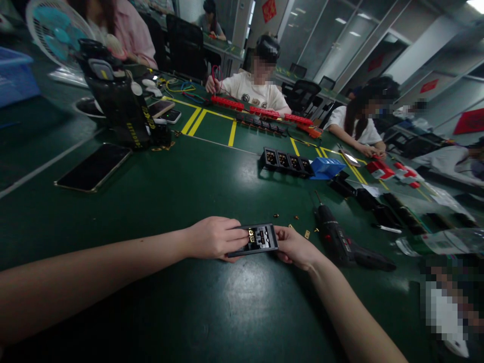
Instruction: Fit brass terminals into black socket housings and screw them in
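A black rectangular plastic housing [267,243] with brass metal parts inside is held level above the green table, between both hands. My left hand [214,238] is closed round its left end, with fingers lying over the open top near the brass pieces. At the right end, my right hand [297,246] pinches the short edge between thumb and fingers. Small brass pieces [307,234] lie scattered on the table just beyond my right hand. A black power drill [338,237] rests on its side to the right of that hand, its bit pointing away from me.
A phone [94,167] lies at the left near a black bag [117,96]. Ahead stand a row of black socket housings [289,162] and a blue bin [327,168]. A plastic bottle [446,242] lies at right. Co-workers sit across the table; one holds a red strip.
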`<state>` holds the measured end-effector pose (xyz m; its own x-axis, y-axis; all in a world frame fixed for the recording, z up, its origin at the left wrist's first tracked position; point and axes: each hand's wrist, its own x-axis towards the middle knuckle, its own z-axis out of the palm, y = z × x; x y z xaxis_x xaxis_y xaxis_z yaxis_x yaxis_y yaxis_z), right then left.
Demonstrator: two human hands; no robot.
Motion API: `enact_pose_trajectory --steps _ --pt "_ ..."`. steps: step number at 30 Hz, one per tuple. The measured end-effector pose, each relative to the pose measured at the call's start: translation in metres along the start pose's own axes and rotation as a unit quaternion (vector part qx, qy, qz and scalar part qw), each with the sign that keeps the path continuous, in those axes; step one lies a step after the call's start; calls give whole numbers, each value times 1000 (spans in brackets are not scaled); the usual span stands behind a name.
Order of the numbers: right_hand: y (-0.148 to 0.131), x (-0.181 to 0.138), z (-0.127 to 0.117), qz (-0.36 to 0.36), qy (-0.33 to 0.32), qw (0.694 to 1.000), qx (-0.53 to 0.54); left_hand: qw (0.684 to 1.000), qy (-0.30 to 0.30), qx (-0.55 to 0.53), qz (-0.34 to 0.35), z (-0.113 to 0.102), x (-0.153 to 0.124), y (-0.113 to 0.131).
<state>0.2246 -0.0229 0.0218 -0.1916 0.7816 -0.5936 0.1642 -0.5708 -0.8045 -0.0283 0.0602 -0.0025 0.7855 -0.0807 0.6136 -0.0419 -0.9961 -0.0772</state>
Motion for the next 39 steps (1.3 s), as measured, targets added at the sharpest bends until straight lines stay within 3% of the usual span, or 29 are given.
enact_pose_trajectory --steps 18,25,39 --pt "4 0 -2 5 -11 999 -41 1000 -17 -7 14 2 0 1" --pt "3 0 -4 6 -45 998 -33 1000 -24 -11 16 1 1 2" --pt "4 -1 3 10 27 999 -20 999 -32 -6 12 1 0 1"
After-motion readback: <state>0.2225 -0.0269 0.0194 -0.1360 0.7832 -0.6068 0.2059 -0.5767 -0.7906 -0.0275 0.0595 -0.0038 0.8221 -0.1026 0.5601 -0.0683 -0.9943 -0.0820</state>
